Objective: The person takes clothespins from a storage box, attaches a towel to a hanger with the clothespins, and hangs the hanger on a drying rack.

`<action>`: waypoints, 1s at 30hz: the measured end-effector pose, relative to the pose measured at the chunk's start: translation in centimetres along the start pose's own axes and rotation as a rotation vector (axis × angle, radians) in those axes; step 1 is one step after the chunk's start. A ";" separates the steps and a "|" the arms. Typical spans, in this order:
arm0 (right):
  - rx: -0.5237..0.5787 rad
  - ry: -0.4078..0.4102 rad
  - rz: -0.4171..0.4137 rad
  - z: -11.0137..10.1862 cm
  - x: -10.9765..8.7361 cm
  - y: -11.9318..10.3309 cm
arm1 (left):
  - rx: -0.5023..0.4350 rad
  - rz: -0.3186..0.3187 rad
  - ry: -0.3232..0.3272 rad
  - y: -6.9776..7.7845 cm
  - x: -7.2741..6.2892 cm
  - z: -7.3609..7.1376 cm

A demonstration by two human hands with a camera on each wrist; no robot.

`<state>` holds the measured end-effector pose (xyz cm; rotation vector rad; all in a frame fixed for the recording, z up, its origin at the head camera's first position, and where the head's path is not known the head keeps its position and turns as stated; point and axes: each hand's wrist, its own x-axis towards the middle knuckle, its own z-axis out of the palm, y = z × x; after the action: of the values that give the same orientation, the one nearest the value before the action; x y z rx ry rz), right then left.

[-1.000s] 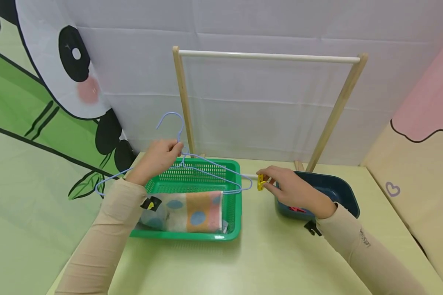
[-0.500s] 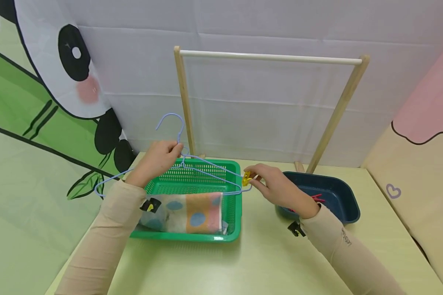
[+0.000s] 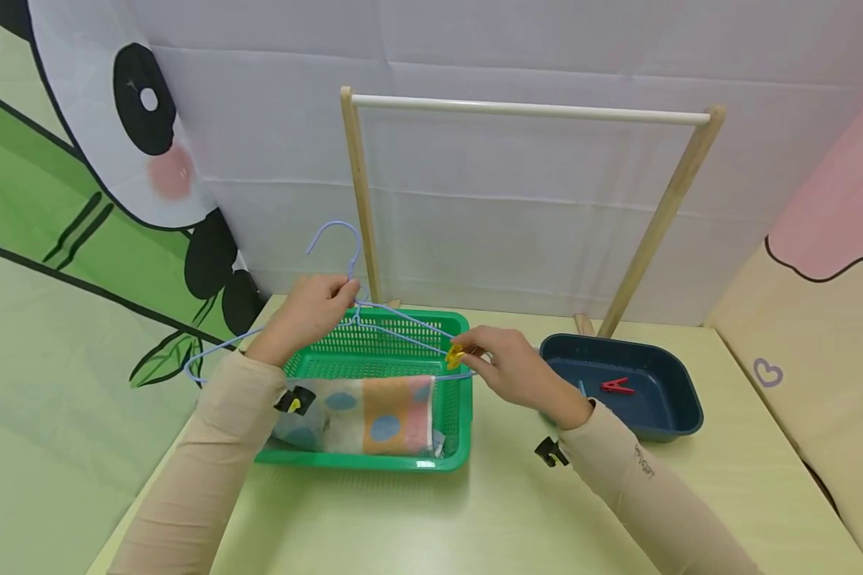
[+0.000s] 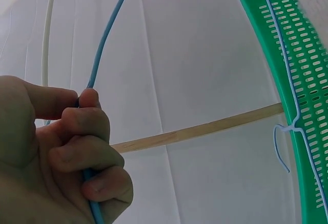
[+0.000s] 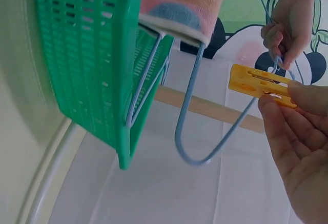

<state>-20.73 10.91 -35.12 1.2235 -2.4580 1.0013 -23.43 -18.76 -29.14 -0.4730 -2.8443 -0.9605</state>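
Observation:
My left hand [image 3: 305, 315] grips a blue wire clothes hanger [image 3: 341, 223] just below its hook. A towel [image 3: 384, 415] with blue dots and orange and pink bands hangs on the hanger's bottom bar. Between the thumb and fingers of my right hand [image 3: 514, 363] is a yellow clothespin [image 3: 455, 356], by the hanger's right end. In the right wrist view the clothespin [image 5: 259, 84] stands apart from the towel's edge [image 5: 205, 19]. A green basket [image 3: 469, 431] lies beneath the towel. Another blue hanger [image 4: 294, 127] lies in it, seen in the left wrist view.
At the back stands a wooden rack with a white top rail [image 3: 532, 103]. To the right is a dark blue tub [image 3: 662, 375] holding a red clothespin [image 3: 617, 386] and a bit of something light blue [image 3: 582, 388]. Printed cloth surrounds the table [image 3: 503, 495].
My right hand has moved left with the yellow clothespin, from beside the tub to the hanger's right end. The left hand, hanger and towel stay nearly still.

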 end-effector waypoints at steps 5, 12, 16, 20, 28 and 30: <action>0.066 0.006 0.054 0.8 0.5 -0.6 | 0.002 0.008 0.004 0.1 0.0 0.0; 0.083 -0.028 0.091 1.9 1.4 -1.3 | 0.001 0.007 0.006 0.2 -0.1 -0.1; 0.085 -0.052 0.108 2.4 1.8 -1.4 | 0.002 0.005 0.008 0.2 -0.1 -0.1; 0.076 -0.061 0.132 2.6 2.0 -1.4 | 0.002 -0.004 0.003 0.3 -0.2 -0.2; 0.084 -0.095 0.182 2.9 2.3 -1.5 | 0.005 -0.012 -0.008 0.3 -0.2 -0.3; 0.087 -0.104 0.187 3.0 2.4 -1.5 | 0.008 -0.013 -0.008 0.3 -0.2 -0.3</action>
<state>-20.77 6.83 -35.53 1.1134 -2.6759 1.1297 -23.10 -18.79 -28.73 -0.4593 -2.8610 -0.9519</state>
